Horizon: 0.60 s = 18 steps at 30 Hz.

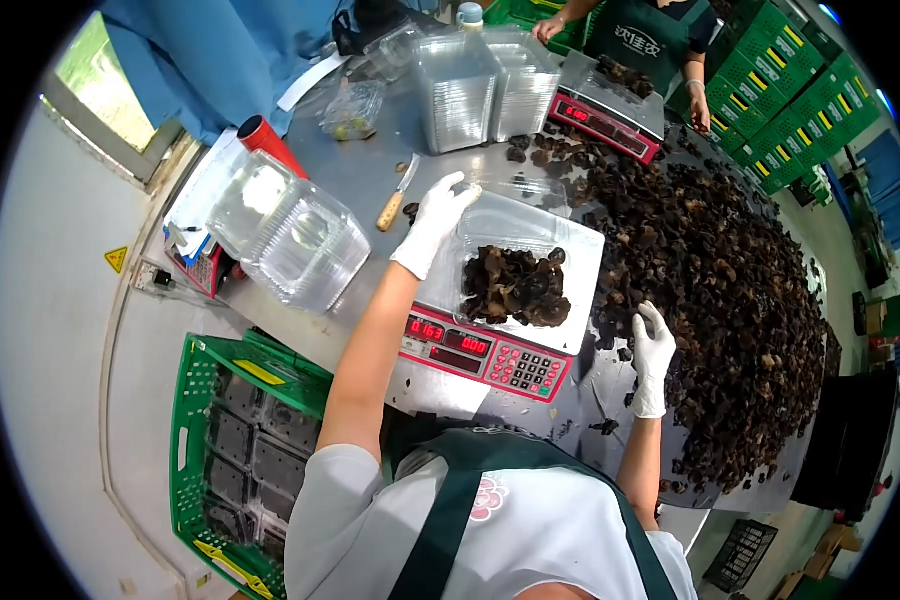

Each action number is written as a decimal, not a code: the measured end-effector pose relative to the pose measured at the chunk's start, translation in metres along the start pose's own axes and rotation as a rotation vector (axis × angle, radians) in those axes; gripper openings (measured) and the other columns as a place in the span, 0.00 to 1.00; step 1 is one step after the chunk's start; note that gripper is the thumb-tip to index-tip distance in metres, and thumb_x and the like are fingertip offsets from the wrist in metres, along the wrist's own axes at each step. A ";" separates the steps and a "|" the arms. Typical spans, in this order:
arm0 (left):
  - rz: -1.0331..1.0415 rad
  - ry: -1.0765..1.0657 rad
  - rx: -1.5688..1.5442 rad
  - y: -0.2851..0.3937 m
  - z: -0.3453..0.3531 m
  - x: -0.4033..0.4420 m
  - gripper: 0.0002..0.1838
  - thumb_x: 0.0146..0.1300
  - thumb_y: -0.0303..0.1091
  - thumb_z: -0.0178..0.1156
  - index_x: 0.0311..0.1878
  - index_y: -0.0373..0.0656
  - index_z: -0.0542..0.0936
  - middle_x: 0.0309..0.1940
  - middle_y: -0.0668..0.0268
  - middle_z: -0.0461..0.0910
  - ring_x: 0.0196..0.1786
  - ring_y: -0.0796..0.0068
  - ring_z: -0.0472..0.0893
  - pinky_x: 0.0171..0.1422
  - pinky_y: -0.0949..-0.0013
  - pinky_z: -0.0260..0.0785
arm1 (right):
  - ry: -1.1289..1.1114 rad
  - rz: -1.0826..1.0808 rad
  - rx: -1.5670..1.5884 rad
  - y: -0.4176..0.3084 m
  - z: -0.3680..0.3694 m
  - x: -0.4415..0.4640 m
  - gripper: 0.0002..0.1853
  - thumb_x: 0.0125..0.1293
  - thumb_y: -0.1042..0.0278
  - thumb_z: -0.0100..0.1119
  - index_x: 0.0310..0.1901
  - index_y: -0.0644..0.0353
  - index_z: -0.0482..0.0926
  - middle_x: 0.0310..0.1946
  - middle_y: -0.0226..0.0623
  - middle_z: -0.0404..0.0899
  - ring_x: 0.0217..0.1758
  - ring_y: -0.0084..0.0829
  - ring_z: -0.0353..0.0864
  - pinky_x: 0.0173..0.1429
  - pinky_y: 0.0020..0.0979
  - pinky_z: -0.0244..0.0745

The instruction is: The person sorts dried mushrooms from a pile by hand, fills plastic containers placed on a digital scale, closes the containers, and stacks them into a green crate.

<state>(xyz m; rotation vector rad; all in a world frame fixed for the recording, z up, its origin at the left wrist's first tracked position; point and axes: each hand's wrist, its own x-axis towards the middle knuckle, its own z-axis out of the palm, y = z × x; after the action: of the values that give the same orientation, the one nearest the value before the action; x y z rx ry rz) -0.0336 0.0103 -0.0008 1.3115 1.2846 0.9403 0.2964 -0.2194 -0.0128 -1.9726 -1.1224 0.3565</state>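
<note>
My left hand [437,226], in a white glove, reaches over the left edge of a weighing scale [588,262]. Its fingers are extended beside the raised clear lid [530,192]; whether they touch it is hard to tell. On the scale pan sits a clear plastic box holding dark wood ear mushrooms [515,286]. The red display [427,329] shows 0.163. My right hand [654,362], gloved too, hovers at the near-left edge of a large pile of wood ears [730,310], fingers apart and nothing visible in them.
Stacked clear boxes [457,95] stand at the back, more boxes [305,235] at the left. A knife [398,195] lies behind my left arm. Beside the table is a green crate [185,440] of packed boxes. Across from me, a person [642,35] stands by a second scale [606,128].
</note>
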 end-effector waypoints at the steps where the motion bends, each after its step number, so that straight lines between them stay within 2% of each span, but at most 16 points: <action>1: 0.017 0.002 0.018 -0.002 0.003 0.004 0.35 0.56 0.47 0.67 0.63 0.36 0.71 0.61 0.50 0.73 0.64 0.58 0.72 0.66 0.64 0.64 | -0.026 0.031 0.041 -0.017 -0.001 -0.002 0.15 0.63 0.70 0.61 0.52 0.60 0.81 0.48 0.34 0.84 0.40 0.21 0.82 0.50 0.24 0.75; 2: 0.034 -0.004 0.033 -0.004 0.008 0.008 0.36 0.56 0.48 0.67 0.63 0.37 0.71 0.60 0.50 0.73 0.64 0.57 0.72 0.66 0.64 0.64 | -0.054 0.037 0.006 -0.026 -0.001 -0.002 0.16 0.62 0.70 0.62 0.52 0.61 0.81 0.48 0.34 0.84 0.39 0.21 0.82 0.49 0.24 0.75; 3: 0.082 0.010 0.123 0.006 0.010 0.004 0.35 0.57 0.48 0.67 0.62 0.36 0.72 0.60 0.50 0.74 0.63 0.58 0.73 0.65 0.64 0.65 | 0.015 -0.146 -0.001 -0.010 0.009 0.000 0.15 0.61 0.66 0.64 0.50 0.56 0.81 0.43 0.38 0.84 0.37 0.26 0.83 0.43 0.26 0.77; 5: 0.124 0.009 0.091 0.007 0.014 0.002 0.34 0.57 0.47 0.67 0.62 0.36 0.72 0.59 0.51 0.74 0.61 0.60 0.74 0.65 0.65 0.65 | -0.028 -0.037 -0.060 -0.011 0.010 -0.001 0.16 0.59 0.64 0.65 0.50 0.52 0.82 0.36 0.38 0.84 0.35 0.30 0.83 0.42 0.30 0.78; 8: 0.157 -0.003 0.004 -0.008 0.016 0.008 0.32 0.57 0.43 0.68 0.61 0.35 0.73 0.59 0.54 0.75 0.61 0.62 0.73 0.65 0.65 0.64 | 0.011 -0.068 -0.255 0.021 0.022 0.008 0.17 0.56 0.62 0.65 0.49 0.48 0.82 0.32 0.38 0.84 0.35 0.39 0.83 0.42 0.37 0.77; 11: 0.106 -0.023 -0.041 -0.014 0.015 0.014 0.31 0.58 0.40 0.68 0.61 0.35 0.72 0.60 0.53 0.73 0.64 0.59 0.71 0.68 0.64 0.62 | -0.017 0.012 -0.221 0.036 0.029 0.022 0.17 0.56 0.62 0.64 0.49 0.50 0.82 0.35 0.41 0.84 0.38 0.39 0.84 0.43 0.38 0.78; 15: 0.115 -0.034 -0.079 -0.019 0.015 0.019 0.30 0.59 0.38 0.67 0.62 0.35 0.71 0.62 0.53 0.71 0.66 0.58 0.69 0.70 0.64 0.60 | -0.031 -0.020 -0.321 0.023 0.044 0.045 0.18 0.55 0.62 0.65 0.49 0.51 0.81 0.37 0.41 0.84 0.40 0.42 0.83 0.45 0.38 0.78; 16: 0.101 -0.036 -0.082 -0.019 0.015 0.020 0.29 0.59 0.38 0.66 0.62 0.35 0.71 0.62 0.53 0.71 0.66 0.58 0.68 0.70 0.63 0.59 | -0.005 -0.085 -0.360 0.027 0.053 0.050 0.18 0.55 0.62 0.65 0.49 0.51 0.81 0.38 0.41 0.83 0.42 0.42 0.83 0.46 0.39 0.77; 17: 0.085 -0.036 -0.086 -0.019 0.015 0.021 0.29 0.60 0.37 0.66 0.62 0.35 0.71 0.63 0.54 0.71 0.67 0.58 0.68 0.71 0.63 0.59 | 0.069 -0.205 -0.380 0.034 0.064 0.055 0.19 0.54 0.63 0.67 0.49 0.48 0.82 0.32 0.39 0.84 0.36 0.38 0.84 0.40 0.37 0.78; 18: 0.086 -0.035 -0.084 -0.016 0.015 0.019 0.29 0.60 0.37 0.66 0.62 0.35 0.71 0.63 0.54 0.71 0.67 0.58 0.68 0.71 0.63 0.59 | 0.047 -0.196 -0.422 0.034 0.070 0.059 0.16 0.54 0.63 0.67 0.47 0.50 0.83 0.32 0.39 0.84 0.36 0.38 0.84 0.40 0.36 0.78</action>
<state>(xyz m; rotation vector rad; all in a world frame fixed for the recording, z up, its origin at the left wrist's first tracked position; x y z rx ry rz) -0.0193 0.0249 -0.0218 1.3202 1.1574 1.0158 0.3084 -0.1441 -0.0739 -2.1887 -1.4356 -0.0358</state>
